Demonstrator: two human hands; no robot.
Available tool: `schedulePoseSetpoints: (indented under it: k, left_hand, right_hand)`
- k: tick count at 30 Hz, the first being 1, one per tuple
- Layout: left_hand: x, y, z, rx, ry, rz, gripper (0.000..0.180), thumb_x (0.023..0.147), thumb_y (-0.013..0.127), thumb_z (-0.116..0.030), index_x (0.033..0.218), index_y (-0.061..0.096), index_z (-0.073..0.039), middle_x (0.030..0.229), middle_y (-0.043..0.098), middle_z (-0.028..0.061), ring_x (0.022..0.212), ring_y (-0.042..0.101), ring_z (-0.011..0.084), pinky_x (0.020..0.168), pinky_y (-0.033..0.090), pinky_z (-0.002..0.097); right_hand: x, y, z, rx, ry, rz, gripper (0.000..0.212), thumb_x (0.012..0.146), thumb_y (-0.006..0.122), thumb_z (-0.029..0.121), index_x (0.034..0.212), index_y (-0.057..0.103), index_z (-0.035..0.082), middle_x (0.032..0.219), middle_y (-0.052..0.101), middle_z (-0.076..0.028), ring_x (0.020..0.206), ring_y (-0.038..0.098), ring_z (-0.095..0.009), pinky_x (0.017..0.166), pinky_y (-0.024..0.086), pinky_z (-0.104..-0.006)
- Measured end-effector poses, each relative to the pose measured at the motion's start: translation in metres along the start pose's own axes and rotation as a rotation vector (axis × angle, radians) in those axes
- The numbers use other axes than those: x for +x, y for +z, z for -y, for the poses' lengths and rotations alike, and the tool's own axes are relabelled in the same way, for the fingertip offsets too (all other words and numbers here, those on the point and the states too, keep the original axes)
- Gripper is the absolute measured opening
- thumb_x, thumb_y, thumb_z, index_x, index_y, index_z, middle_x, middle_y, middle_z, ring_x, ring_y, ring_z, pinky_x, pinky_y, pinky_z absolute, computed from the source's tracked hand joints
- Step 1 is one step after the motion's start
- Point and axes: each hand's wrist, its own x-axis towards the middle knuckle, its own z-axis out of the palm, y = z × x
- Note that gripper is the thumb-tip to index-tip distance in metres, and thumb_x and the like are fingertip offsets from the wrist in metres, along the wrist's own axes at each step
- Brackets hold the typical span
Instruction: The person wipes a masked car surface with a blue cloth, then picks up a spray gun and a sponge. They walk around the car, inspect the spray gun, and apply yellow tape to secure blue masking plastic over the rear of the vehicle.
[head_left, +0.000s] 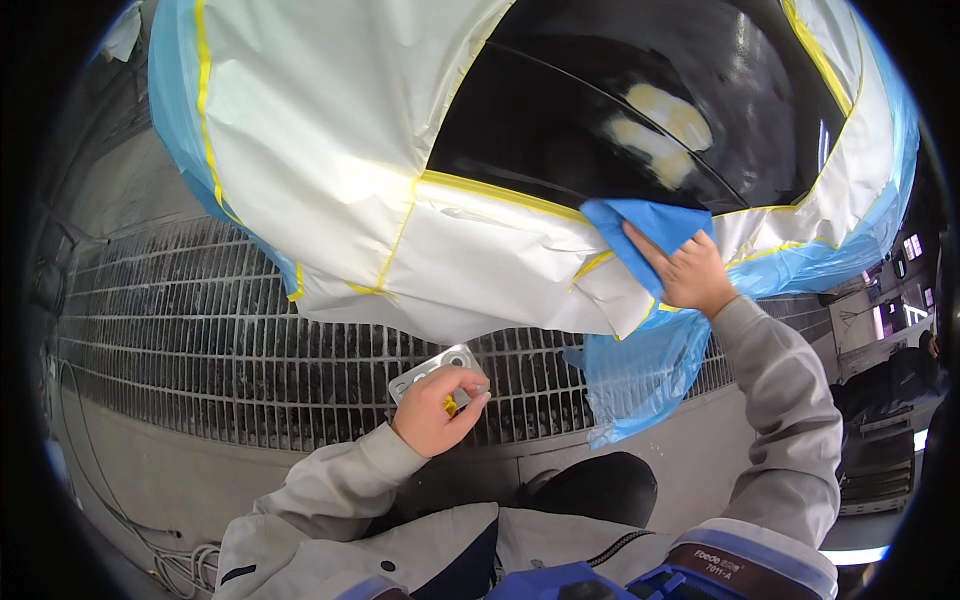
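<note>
My right hand (pixel 695 275) presses a folded blue cloth (pixel 635 225) against the lower edge of a glossy black car panel (pixel 560 120), its index finger stretched along the cloth. Two pale sanded patches with yellowish edges (pixel 665 115) lie on the panel above the cloth, on both sides of a crease line. Lower and to the left, my left hand (pixel 440 408) is closed round a silver metal plate with round holes (pixel 455 358). A small yellow part (pixel 450 404) shows between its thumb and fingers; the palm hides how it joins the plate.
White masking paper (pixel 310 130) with yellow tape (pixel 500 193) surrounds the panel. Blue plastic film (pixel 645 375) hangs down beside my right forearm. A metal floor grating (pixel 200 340) runs under the car. Cables (pixel 190 560) lie coiled at lower left. A dark-clothed person (pixel 895 380) is at far right.
</note>
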Motion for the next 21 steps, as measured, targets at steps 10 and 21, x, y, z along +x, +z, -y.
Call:
schedulePoseSetpoints:
  k: [10, 21]
  left_hand:
    - [0.009, 0.015, 0.005, -0.005, 0.0, 0.081, 0.018, 0.094, 0.078, -0.005, 0.111, 0.073, -0.003, 0.097, 0.073, 0.0105, 0.087, 0.073, 0.0213, 0.076, 0.055, 0.0327]
    - [-0.005, -0.002, 0.023, 0.063, -0.097, 0.074, 0.021, 0.094, 0.078, -0.009, 0.113, 0.073, -0.003, 0.094, 0.073, 0.0103, 0.085, 0.073, 0.0234, 0.075, 0.056, 0.0331]
  right_hand:
    - [0.185, -0.02, 0.092, 0.362, -0.006, -0.832, 0.106, 0.071, 0.072, 0.027, 0.172, 0.039, 0.022, 0.059, 0.053, 0.004, 0.065, 0.058, -0.019, 0.075, 0.04, -0.035]
    - [0.038, 0.036, 0.014, 0.16, 0.62, -0.921, 0.077, 0.097, 0.064, 0.037, 0.163, 0.048, 0.003, 0.169, 0.044, -0.025, 0.157, 0.04, -0.046, 0.128, 0.028, -0.0549]
